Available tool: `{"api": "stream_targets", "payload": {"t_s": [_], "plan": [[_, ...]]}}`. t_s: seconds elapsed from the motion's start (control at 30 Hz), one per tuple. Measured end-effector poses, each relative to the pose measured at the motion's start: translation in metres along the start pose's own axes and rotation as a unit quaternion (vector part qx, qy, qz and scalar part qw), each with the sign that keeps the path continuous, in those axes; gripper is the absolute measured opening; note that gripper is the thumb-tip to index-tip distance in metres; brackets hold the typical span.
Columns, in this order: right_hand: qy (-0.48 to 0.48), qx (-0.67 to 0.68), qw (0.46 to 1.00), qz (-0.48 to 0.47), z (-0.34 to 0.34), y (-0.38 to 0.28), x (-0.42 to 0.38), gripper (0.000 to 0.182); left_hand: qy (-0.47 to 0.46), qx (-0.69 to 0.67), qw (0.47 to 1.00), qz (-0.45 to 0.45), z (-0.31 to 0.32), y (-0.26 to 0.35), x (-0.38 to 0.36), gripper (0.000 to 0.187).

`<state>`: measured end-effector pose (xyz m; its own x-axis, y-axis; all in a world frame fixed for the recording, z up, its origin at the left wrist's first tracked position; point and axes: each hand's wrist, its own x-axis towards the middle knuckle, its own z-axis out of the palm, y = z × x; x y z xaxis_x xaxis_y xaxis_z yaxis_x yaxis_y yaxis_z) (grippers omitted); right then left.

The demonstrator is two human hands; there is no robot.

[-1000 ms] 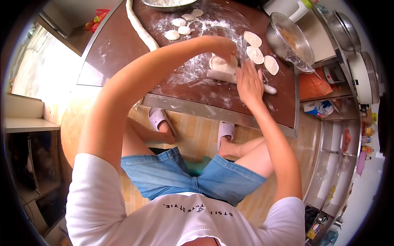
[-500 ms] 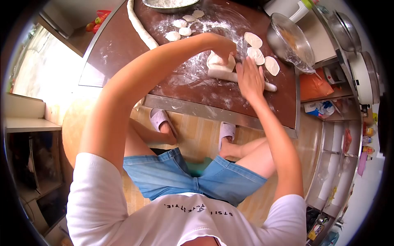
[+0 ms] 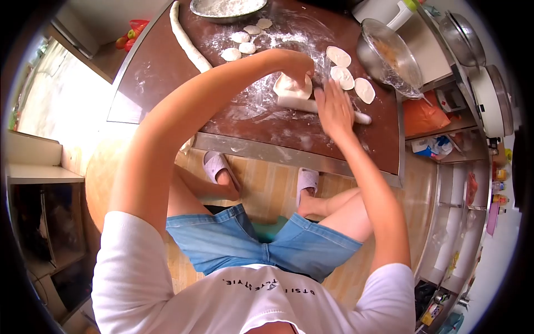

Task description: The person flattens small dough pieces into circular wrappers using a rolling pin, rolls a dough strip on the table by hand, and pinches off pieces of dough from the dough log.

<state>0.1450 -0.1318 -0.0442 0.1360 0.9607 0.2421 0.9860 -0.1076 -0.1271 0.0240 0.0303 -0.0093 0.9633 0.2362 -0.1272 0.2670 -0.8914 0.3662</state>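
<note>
"OTSI" on my shirt (image 3: pixel 222 305)! My left hand (image 3: pixel 296 62) pinches one dough sheet (image 3: pixel 285 87), right hand (image 3: pixel 336 112) flat on one rolling pin (image 3: pixel 297 104); three dough rounds (image 3: pixel 342 78), five dough lumps (image 3: pixel 240 37) beyond.

Lies flat as a whitish dough round (image 3: pixel 285 86) against a pale, straight rolling pin (image 3: pixel 296 104) on the brown tabletop (image 3: pixel 250 123).

We see the dough sheet (image 3: pixel 286 87) shifted leftward.
Its edge now passes slightly the left end of the rolling pin (image 3: pixel 297 104).

The dough (image 3: pixel 284 85) is white, the table (image 3: pixel 245 124) reddish-brown
</note>
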Motion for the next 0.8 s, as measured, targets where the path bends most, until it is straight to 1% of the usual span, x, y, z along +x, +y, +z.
{"api": "stream_targets", "payload": {"t_s": [0.07, 0.13, 0.17, 0.2, 0.27, 0.3, 0.33, 0.4, 0.43, 0.47, 0.5, 0.53, 0.57, 0.6, 0.67, 0.7, 0.8], "plan": [[0.004, 0.011, 0.998, -0.06, -0.018, -0.005, -0.046, 0.05, -0.039, -0.064, 0.997, -0.033, -0.012, 0.006, -0.007, 0.035], [0.006, 0.02, 0.998, -0.061, -0.024, -0.007, -0.058, 0.051, -0.073, -0.15, 0.984, -0.06, -0.011, -0.001, -0.01, 0.033], [0.007, 0.027, 0.998, -0.062, -0.024, -0.008, -0.061, 0.052, -0.08, -0.149, 0.985, -0.031, -0.008, -0.003, -0.012, 0.029], [0.011, 0.028, 0.998, -0.046, -0.018, -0.007, -0.052, 0.052, -0.064, -0.143, 0.988, -0.01, -0.004, -0.005, -0.014, 0.029], [0.024, 0.027, 0.999, -0.02, 0.003, 0.002, -0.005, 0.052, -0.023, -0.126, 0.991, 0.033, -0.001, -0.008, -0.017, 0.028], [0.048, 0.021, 0.999, -0.005, 0.013, 0.007, 0.023, 0.052, -0.039, -0.129, 0.991, 0.004, -0.003, -0.006, -0.013, 0.028], [0.071, 0.014, 0.997, 0.011, 0.02, 0.011, 0.04, 0.052, -0.052, -0.1, 0.994, -0.008, -0.003, -0.002, -0.01, 0.028], [0.06, 0.018, 0.998, 0.015, 0.019, 0.011, 0.046, 0.052, -0.075, -0.039, 0.996, -0.031, -0.006, 0.001, -0.004, 0.028], [0.053, 0.019, 0.998, 0.02, 0.018, 0.01, 0.043, 0.052, -0.061, -0.027, 0.998, -0.009, -0.006, 0.002, -0.005, 0.026], [0.055, 0.026, 0.998, -0.001, 0.018, 0.009, 0.023, 0.052, -0.048, -0.028, 0.998, 0.004, -0.006, 0.002, -0.005, 0.025], [0.033, 0.028, 0.999, -0.009, 0.005, 0.001, -0.002, 0.051, -0.035, -0.03, 0.999, 0.016, -0.004, 0.0, -0.006, 0.024], [0.029, 0.043, 0.998, -0.039, -0.006, -0.003, -0.027, 0.05, -0.022, -0.032, 0.999, 0.026, -0.002, -0.001, -0.007, 0.023], [0.017, 0.031, 0.998, -0.061, -0.015, -0.005, -0.046, 0.049, -0.04, -0.084, 0.996, -0.018, -0.014, 0.01, -0.016, 0.021], [0.006, 0.041, 0.997, -0.059, -0.025, -0.009, -0.058, 0.05, -0.032, -0.099, 0.994, -0.01, -0.013, 0.004, -0.015, 0.02], [-0.001, 0.042, 0.997, -0.06, -0.029, -0.012, -0.064, 0.05, -0.021, -0.133, 0.991, 0.007, -0.01, -0.007, -0.015, 0.019], [-0.001, 0.035, 0.998, -0.056, -0.027, -0.011, -0.061, 0.051, -0.025, -0.125, 0.992, -0.022, -0.008, -0.007, -0.016, 0.02], [0.014, 0.018, 0.999, -0.046, -0.008, -0.008, -0.033, 0.051, -0.015, -0.132, 0.991, -0.021, -0.004, -0.011, -0.019, 0.024]]}}
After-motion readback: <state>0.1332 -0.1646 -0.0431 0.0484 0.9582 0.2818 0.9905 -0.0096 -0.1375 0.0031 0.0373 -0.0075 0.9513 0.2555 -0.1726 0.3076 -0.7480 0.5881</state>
